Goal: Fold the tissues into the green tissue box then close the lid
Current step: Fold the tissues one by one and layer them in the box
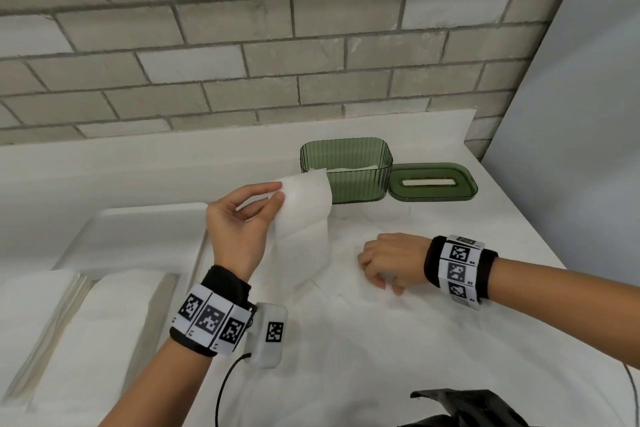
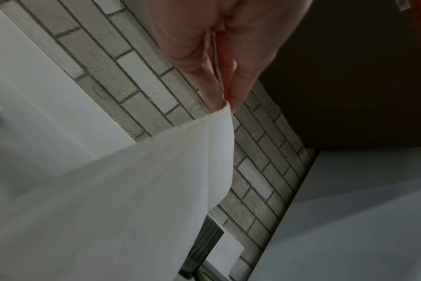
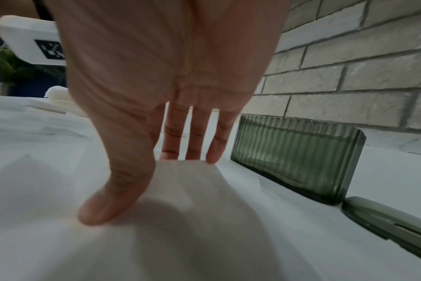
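Grey brick wall, white counter (image 1: 398, 340). Left hand (image 1: 242, 222) pinches a white tissue sheet (image 1: 304, 215), hanging lengthwise at frame centre; right hand (image 1: 391, 262), nearer, fingers extended, presses the tissue's lower end. The lidless ribbed translucent green tissue box (image 1: 360, 180) stands just above.

The left hand (image 1: 242, 218) is raised, palm turned up, thumb and forefinger pressed together in a pinch. The right hand (image 1: 391, 262) lies low, palm down, fingers nearly straight.
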The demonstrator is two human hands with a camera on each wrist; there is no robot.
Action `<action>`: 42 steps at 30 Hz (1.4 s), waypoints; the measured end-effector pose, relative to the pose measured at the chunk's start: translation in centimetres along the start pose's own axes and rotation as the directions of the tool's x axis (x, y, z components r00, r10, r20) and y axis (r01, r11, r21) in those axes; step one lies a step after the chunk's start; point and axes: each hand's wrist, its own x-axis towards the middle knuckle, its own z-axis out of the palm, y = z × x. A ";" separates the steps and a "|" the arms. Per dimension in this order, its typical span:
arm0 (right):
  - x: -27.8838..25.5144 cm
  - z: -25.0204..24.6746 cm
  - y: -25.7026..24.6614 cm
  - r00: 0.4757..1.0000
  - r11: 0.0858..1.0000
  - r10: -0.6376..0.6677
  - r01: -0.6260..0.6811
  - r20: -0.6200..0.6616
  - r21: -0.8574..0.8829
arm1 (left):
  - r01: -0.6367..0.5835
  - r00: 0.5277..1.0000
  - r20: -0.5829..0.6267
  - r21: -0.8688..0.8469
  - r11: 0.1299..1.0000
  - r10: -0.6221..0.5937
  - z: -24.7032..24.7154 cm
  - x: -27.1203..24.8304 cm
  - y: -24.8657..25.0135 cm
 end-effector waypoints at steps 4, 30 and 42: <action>0.8 -0.3 -0.2 0.998 0.995 0.020 -0.014 -0.061 0.103 | 0.002 1.000 -0.006 -0.002 1.000 -0.002 0.3 0.0 0.0; -2.8 -12.8 -0.6 0.509 0.547 0.520 0.418 -0.686 0.725 | -0.079 0.992 0.068 -0.337 0.938 0.108 3.6 -1.3 3.3; -3.3 -10.6 0.4 0.669 0.659 0.436 0.218 -0.602 0.720 | -0.155 0.941 0.308 0.033 0.987 0.137 2.6 -0.5 2.1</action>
